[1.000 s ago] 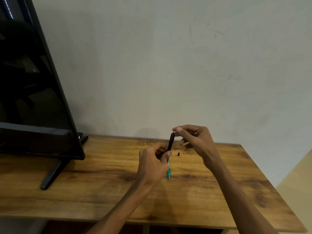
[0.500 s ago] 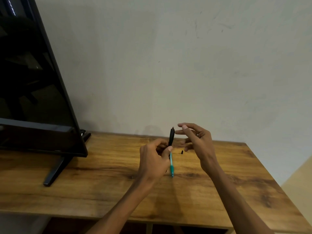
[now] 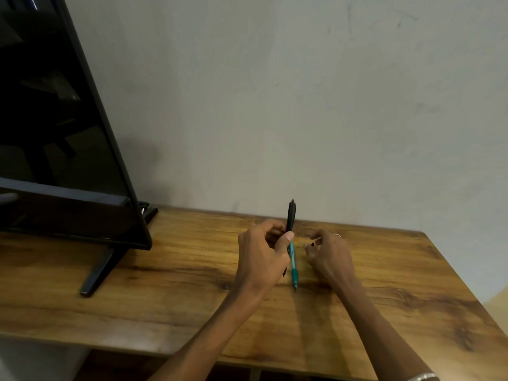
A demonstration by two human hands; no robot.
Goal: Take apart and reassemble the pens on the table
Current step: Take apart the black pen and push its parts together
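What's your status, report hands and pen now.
Left hand shut on black pen barrel, held upright. Right hand low at the table, fingers curled; contents unclear. Teal pen between hands. Nothing blocking.

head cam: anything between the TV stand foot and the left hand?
Nothing: in the head view only bare wooden table lies between the TV stand foot and the left hand, which holds the pen.

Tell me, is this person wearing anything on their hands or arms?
Both forearms are bare, with no sleeves or gloves showing. The right hand has a thin ring on one of its fingers, and a silvery bracelet circles the right wrist at the frame's bottom edge. The left hand wears nothing visible.
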